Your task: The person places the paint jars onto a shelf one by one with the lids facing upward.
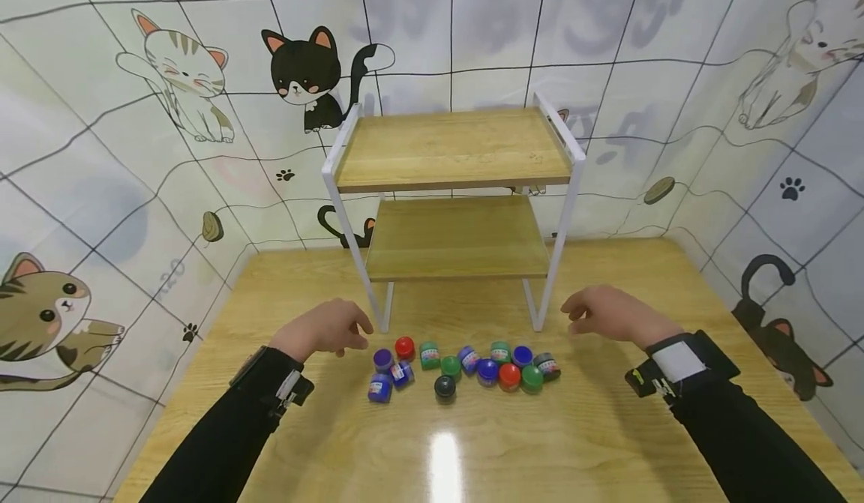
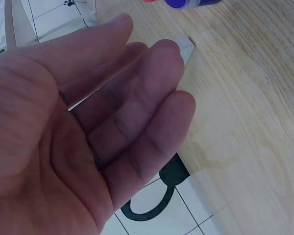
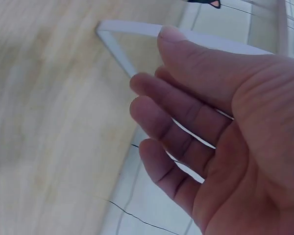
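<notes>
At the left, the left hand (image 1: 331, 328) is held over the surface (image 1: 364, 450), fingers loosely bent, nothing in its grasp; the purple-lidded jar (image 1: 383, 360) and the small red jar (image 1: 405, 348) sit just to its right, so a light pinch around the lid would suit either; the labelled blue jar (image 1: 379, 388), nearer, seems to lie on its side and could roll if nudged, so it is best taken from both sides at once; in the middle, the black-lidded jar (image 1: 445, 387) sits apart at the near side, with room for finger and thumb; right of it, the red-lidded jar (image 1: 509, 376) is crowded by the green-lidded jar (image 1: 532, 378), which calls for a narrow grip from above; the dark jar (image 1: 547, 366) ends the row, the shortest reach for the right hand (image 1: 610, 314), whose bent fingers hold nothing; the hands are well apart; on the far side stands the two-shelf rack (image 1: 455, 237), and low reaches should skirt its white legs (image 1: 554, 260).
</notes>
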Tool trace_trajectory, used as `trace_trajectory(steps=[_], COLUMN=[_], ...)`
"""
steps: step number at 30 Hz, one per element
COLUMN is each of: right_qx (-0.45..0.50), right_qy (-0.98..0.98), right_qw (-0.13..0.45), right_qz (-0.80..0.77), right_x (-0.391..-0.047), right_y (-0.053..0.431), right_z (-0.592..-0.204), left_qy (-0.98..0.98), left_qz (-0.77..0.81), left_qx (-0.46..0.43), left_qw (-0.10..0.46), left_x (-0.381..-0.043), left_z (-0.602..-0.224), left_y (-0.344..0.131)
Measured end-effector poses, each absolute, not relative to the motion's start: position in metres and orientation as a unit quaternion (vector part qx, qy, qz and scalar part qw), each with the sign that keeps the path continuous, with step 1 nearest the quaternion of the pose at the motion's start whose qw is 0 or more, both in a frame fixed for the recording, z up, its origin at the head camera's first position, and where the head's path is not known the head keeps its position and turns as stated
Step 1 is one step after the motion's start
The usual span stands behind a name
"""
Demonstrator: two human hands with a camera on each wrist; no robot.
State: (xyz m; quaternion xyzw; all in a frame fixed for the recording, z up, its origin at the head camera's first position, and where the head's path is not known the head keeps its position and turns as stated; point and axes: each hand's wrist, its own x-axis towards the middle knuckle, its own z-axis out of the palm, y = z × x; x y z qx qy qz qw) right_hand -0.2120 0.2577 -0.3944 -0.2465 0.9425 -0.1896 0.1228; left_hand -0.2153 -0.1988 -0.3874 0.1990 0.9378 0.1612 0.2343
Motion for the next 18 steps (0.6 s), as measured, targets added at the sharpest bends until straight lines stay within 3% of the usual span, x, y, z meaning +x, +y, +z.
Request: trace_trajectory(steps=[18], right_qx=[-0.228], right_qy=[0.942], right_qw=[0.059], right_qz=[-0.239], right_x=[-0.231], right_y=[0.249], right_z=[-0.357], left_qy=[0.947], left_qz=[0.126], left_qx=[0.170], left_qw=[0.241], left_x=[-0.212], left_z=[-0.399], left_y=[-0.174])
